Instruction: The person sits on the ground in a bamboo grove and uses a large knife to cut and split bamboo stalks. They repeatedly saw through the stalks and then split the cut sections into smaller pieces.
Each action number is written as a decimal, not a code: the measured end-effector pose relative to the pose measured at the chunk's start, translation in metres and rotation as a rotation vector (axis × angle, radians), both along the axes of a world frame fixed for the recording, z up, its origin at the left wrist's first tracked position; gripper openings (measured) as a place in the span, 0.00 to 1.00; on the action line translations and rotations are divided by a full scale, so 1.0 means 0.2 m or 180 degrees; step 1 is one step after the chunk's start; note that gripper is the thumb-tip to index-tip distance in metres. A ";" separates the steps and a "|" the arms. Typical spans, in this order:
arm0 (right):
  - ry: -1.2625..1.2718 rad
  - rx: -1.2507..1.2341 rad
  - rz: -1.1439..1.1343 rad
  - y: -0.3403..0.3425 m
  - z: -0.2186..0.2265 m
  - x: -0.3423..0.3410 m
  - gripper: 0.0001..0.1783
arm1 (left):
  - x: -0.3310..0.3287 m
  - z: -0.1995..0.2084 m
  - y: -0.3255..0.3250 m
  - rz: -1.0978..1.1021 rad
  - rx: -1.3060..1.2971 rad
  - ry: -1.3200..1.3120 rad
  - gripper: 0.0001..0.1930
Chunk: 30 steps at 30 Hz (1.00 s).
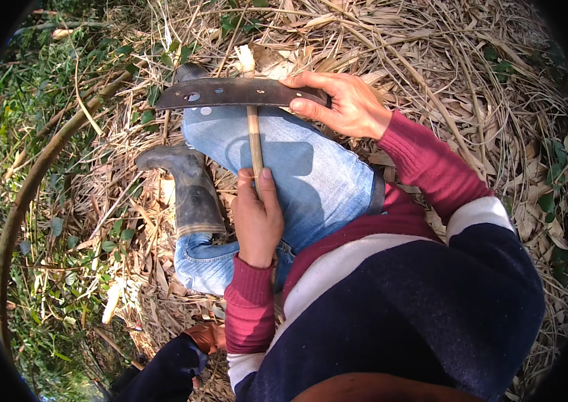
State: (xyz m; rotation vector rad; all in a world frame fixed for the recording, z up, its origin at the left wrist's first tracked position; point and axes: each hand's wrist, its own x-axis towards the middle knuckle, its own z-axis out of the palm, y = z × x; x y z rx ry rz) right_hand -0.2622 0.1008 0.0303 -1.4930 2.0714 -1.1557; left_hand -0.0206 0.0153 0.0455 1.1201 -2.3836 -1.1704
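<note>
My right hand (pixel 347 104) is closed on the right end of a dark, flat, slightly curved blade-like strip (pixel 230 92), thumb below and fingers along the upper edge. Several round holes pierce the strip. A thin wooden stick (pixel 254 137) runs behind it, its pale, rough upper end (pixel 247 59) showing above. Whether strip and stick touch I cannot tell. My left hand (pixel 258 218) pinches the stick's lower part between thumb and fingers, above my thigh in blue jeans (pixel 331 181). The stick's lowest end is hidden by that hand.
Dry leaves and stalks (pixel 451 87) cover the ground. A long curved branch (pixel 26 194) arches on the left before green plants (pixel 62 288). My dark rubber boot (pixel 197 194) rests left of my hands. Another person's dark-clothed limb (pixel 166 368) shows at the lower left.
</note>
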 end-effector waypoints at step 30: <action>0.0026 -0.0856 -0.0274 -0.31 -0.19 0.11 0.30 | -0.07 -0.13 0.03 0.0150 -0.0542 0.0858 0.15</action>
